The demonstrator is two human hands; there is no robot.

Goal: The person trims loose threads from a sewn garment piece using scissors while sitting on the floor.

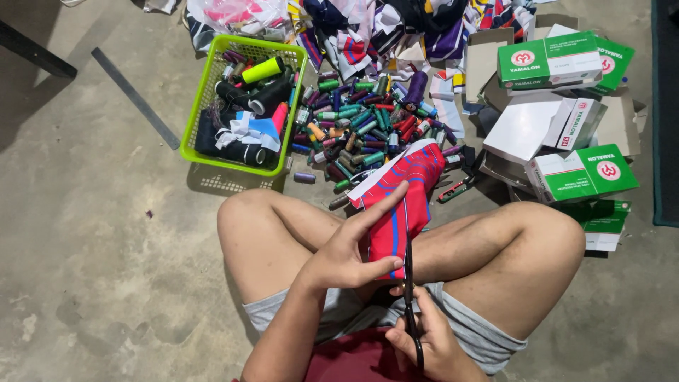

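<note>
A lime-green plastic mesh basket point(205, 92) is set on the concrete floor, loaded with black thread cones, one neon-yellow cone and some blue and white fabric scraps. Right of the basket, a heap of small thread spools point(361, 124) in mixed colours is spilled straight onto the floor, and beyond that heap a pile of fabric offcuts point(396, 28) gets cut off by the top edge.

Further right of the basket, green-and-white cardboard boxes point(566, 120) are stacked loosely, some shut, some flattened; what's inside can't be made out.

Below the basket, a red fabric piece with blue and white stripes point(399, 198) is held over the crossed legs. It's pinched by the left hand point(346, 251), grip closed on its lower edge. Black-handled scissors point(409, 297) are held in the right hand point(431, 343), fingers through the loops, blades nearly closed against the fabric.
</note>
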